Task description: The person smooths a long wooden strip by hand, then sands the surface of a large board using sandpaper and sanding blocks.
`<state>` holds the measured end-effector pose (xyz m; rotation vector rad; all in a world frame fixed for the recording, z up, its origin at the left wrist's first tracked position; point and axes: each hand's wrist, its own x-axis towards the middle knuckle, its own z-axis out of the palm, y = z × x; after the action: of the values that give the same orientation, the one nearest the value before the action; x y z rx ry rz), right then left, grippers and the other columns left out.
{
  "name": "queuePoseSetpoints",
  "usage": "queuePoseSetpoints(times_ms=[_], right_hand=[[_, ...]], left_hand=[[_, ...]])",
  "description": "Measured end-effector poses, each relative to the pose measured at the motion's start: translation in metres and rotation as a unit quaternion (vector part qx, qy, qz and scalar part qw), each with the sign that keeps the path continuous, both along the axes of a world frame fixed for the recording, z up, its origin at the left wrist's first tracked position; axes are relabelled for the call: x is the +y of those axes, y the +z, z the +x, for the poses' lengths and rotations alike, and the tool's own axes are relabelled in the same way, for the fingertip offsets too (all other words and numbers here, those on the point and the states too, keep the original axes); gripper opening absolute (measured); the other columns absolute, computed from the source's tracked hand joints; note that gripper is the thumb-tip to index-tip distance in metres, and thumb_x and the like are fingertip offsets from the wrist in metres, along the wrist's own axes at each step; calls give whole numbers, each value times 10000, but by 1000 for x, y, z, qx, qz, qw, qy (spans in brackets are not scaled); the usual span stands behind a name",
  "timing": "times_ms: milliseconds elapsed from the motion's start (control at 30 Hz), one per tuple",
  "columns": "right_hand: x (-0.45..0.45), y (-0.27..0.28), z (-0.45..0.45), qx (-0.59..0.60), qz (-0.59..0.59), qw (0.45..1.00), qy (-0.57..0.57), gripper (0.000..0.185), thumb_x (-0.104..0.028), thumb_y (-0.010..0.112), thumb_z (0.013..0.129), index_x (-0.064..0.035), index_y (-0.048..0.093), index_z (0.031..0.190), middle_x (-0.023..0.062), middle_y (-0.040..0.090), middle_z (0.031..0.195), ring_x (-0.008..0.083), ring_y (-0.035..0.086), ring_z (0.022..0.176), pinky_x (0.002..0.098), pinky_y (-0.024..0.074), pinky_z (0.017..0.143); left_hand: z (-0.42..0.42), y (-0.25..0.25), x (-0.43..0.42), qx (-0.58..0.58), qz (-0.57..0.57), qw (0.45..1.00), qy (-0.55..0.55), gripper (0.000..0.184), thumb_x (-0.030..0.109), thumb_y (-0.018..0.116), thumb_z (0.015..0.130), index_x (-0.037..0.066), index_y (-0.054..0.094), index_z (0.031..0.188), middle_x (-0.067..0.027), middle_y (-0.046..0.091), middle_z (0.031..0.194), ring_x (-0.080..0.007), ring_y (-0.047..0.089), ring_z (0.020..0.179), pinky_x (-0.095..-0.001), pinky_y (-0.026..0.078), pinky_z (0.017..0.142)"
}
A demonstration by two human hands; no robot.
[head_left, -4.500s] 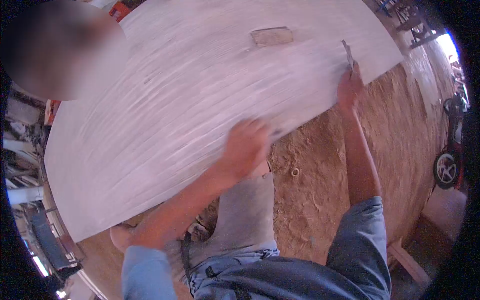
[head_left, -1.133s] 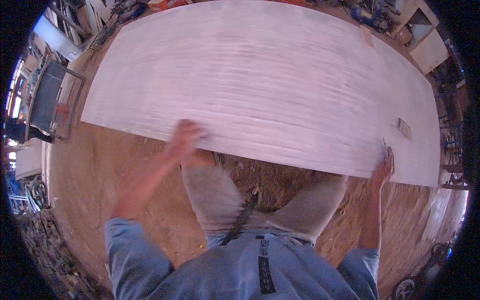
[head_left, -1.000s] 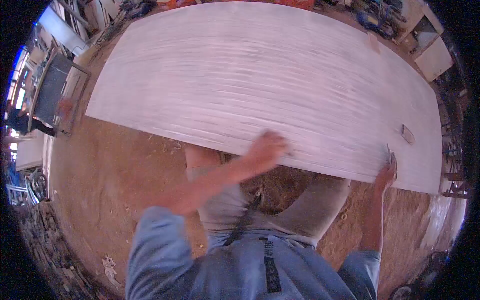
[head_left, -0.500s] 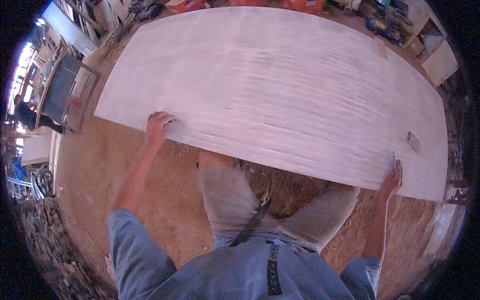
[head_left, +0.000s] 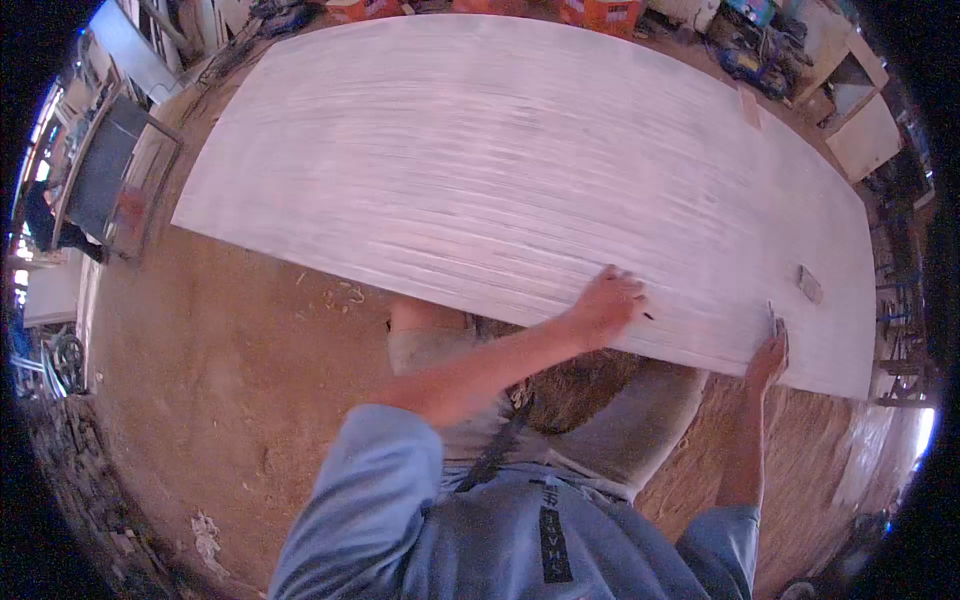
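A large board (head_left: 450, 180) with a streaky white surface lies in front of me. My left hand (head_left: 608, 303) is over its near edge, right of the middle, with the fingers curled down on the surface. A small dark tip pokes out beside the fingers; the rest of what they hold is hidden. Farther right, my right hand (head_left: 768, 362) is closed at the near edge around a thin upright piece (head_left: 772, 318), too small to name. A small greyish block (head_left: 810, 284) rests on the board beyond it.
Dusty brown floor (head_left: 220, 340) lies below the board. A dark-topped table (head_left: 110, 165) stands at the left, with a person (head_left: 45, 215) beside it. Orange crates (head_left: 600, 12) are behind the board, and an open wooden cabinet (head_left: 855, 90) is at the back right.
My left hand has swept right along the near edge, from the board's left part to near my right hand. My right hand stays at the edge, and the view has shifted slightly.
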<state>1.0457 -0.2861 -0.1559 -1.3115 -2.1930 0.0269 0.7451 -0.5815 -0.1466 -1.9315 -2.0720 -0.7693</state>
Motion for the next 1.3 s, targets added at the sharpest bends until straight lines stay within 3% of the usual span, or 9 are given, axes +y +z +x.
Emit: queuePoseSetpoints(times_ms=[133,200,300,467,833,933,1000,1167,1300], right_hand=[[6,-15,6,8,32,999,34,428,-13,432,854,-43,524,1271,137,557,1271,282,528,1168,360,386,993],[6,-18,8,214,-62,965,135,418,-5,452,848,-23,528,1259,145,554,1273,273,528,1169,354,384,995],[-8,-1,-1,39,43,996,67,419,-4,448,846,-29,533,1256,146,555,1270,280,518,1182,360,375,1009],[-19,9,-9,45,14,998,46,401,-15,443,848,-42,553,1233,149,559,1258,309,510,1182,390,370,1012],[11,-9,-1,-131,124,982,55,442,-180,497,883,-82,466,1313,134,514,1310,291,487,1193,415,397,968],[1,-2,0,251,-221,937,98,532,-16,486,829,-39,407,1355,194,438,1363,329,428,1251,398,298,1068],[-80,42,-24,287,-210,923,149,622,4,542,786,-27,360,1380,179,410,1390,315,411,1264,394,290,1077],[-222,63,-97,-8,-163,937,307,563,-165,654,806,-6,440,1301,237,471,1303,378,447,1219,432,365,1005],[-246,71,-122,75,-213,938,264,460,-169,634,822,-14,513,1239,223,523,1250,386,477,1184,445,369,997]], left_hand=[[-106,15,-134,-42,-133,989,42,220,127,531,777,130,653,960,-101,618,954,-276,562,1004,-441,396,930],[-174,-13,-225,-73,-64,985,142,256,92,542,770,113,683,983,-91,633,969,-263,560,1009,-419,388,958],[-199,58,-272,-3,-187,954,233,304,55,593,693,113,689,976,-77,636,998,-277,557,1013,-424,413,927],[-121,-1,-160,-21,-29,995,90,313,46,569,695,150,683,967,-72,631,965,-292,557,979,-437,408,912],[99,24,125,-18,-86,995,-51,153,147,530,800,125,655,886,-52,626,991,-252,541,1040,-461,391,893],[80,47,79,-178,15,983,-45,166,173,603,775,102,650,917,-89,634,924,-234,574,943,-430,405,864],[70,63,45,-414,56,909,1,207,186,652,765,63,638,932,-118,633,905,-251,605,856,-392,453,797],[63,53,13,-513,40,849,123,263,197,646,812,12,592,990,-160,620,884,-277,613,863,-380,480,717],[55,67,-17,-671,-3,741,35,370,262,659,823,35,584,1106,-142,625,1003,-213,605,918,-346,481,802]])
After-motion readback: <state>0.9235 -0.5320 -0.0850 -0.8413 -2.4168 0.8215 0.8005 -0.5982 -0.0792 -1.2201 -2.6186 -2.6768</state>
